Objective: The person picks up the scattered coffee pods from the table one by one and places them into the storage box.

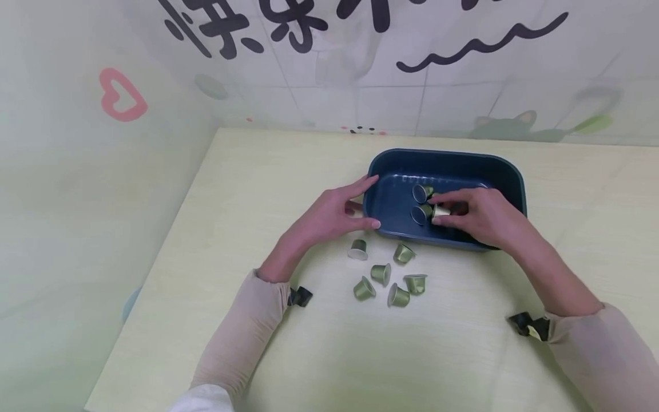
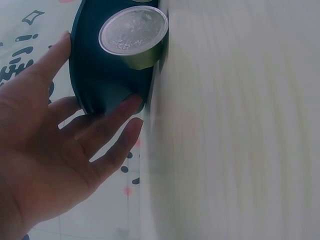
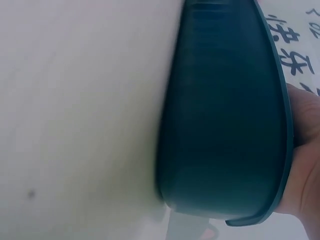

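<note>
A dark blue plastic bin [image 1: 396,200] stands on the table near the wall. My left hand [image 1: 334,212] touches its left end, thumb and index fingertip at the rim and fingers spread; the left wrist view shows that hand [image 2: 65,145] beside the bin with a green coffee capsule [image 2: 134,32] close by. Inside the bin, my right hand [image 1: 486,214] pinches a coffee capsule [image 1: 440,211] between thumb and fingers. Two more green capsules lie just left of it. In the right wrist view the bin's outer wall [image 3: 225,125] hides most of that hand [image 3: 305,155].
Several loose green coffee capsules [image 1: 381,274] lie on the pale table [image 1: 309,355] in front of the bin, some tipped on their sides. Behind the table rises a printed wall covering [image 1: 355,103]. Dark wrist mounts [image 1: 300,296] sit at both sleeves.
</note>
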`<state>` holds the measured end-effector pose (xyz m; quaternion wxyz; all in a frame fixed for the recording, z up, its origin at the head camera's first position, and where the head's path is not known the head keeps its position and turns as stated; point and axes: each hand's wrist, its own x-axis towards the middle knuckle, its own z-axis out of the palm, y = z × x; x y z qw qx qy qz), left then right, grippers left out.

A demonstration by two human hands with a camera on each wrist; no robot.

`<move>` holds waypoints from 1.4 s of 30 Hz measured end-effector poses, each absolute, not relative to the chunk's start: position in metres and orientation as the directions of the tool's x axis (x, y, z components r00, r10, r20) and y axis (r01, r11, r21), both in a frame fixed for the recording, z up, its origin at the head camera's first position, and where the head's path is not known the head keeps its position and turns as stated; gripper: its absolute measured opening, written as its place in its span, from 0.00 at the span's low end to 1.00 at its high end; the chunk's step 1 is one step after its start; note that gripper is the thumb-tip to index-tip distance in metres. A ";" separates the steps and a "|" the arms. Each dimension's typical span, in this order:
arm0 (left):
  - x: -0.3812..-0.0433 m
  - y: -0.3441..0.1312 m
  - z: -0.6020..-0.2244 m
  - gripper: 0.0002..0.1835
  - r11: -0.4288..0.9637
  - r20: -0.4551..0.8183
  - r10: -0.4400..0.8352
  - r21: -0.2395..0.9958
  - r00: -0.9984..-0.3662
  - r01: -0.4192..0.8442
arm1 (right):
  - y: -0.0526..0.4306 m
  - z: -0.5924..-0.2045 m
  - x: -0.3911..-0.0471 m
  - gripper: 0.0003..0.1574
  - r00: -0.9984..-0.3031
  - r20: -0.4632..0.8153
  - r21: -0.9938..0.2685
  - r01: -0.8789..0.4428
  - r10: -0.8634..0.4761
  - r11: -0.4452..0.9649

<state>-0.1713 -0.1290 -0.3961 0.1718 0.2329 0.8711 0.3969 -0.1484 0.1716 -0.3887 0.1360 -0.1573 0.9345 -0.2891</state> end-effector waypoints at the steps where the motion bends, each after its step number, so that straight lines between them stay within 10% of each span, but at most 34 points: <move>1: -0.171 -0.129 -0.396 0.47 0.577 -0.114 0.541 0.771 -0.833 0.270 | 0.172 -0.389 -0.149 0.27 -0.912 -0.168 -0.591 -0.211 -0.374 0.779; 42: -0.171 -0.130 -0.397 0.47 0.594 -0.134 0.523 0.766 -0.842 0.247 | 0.168 -0.392 -0.158 0.23 -0.899 -0.220 -0.620 -0.171 -0.379 0.766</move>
